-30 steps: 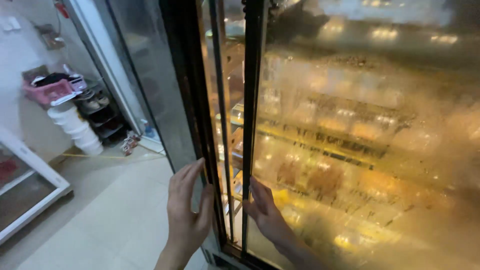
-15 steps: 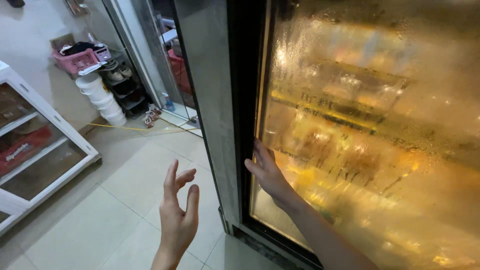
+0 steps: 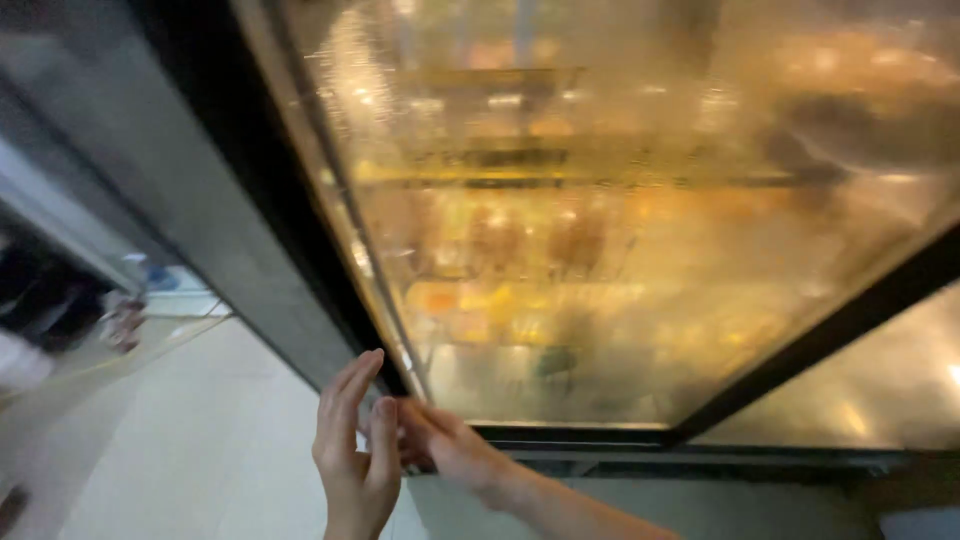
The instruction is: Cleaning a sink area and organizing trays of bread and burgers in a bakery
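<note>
A tall display fridge with a fogged glass door [image 3: 620, 230] fills most of the view; blurred yellow and orange goods show on lit shelves behind the glass. Its black door frame [image 3: 330, 290] runs diagonally down to the lower left corner. My left hand [image 3: 352, 450] is raised flat, fingers together, just beside that corner and holds nothing. My right hand [image 3: 445, 445] reaches in from the right, its fingers at the door's lower left corner and partly hidden behind my left hand.
A grey metal side panel [image 3: 190, 210] of the fridge stands left of the frame. Pale tiled floor [image 3: 200, 440] lies at lower left. Blurred dark objects [image 3: 60, 310] stand at the far left edge. A second glass door [image 3: 880, 390] sits at lower right.
The view has swung in closer to the glass. My right hand slid down to the door's lower corner and my left hand came up beside it.
</note>
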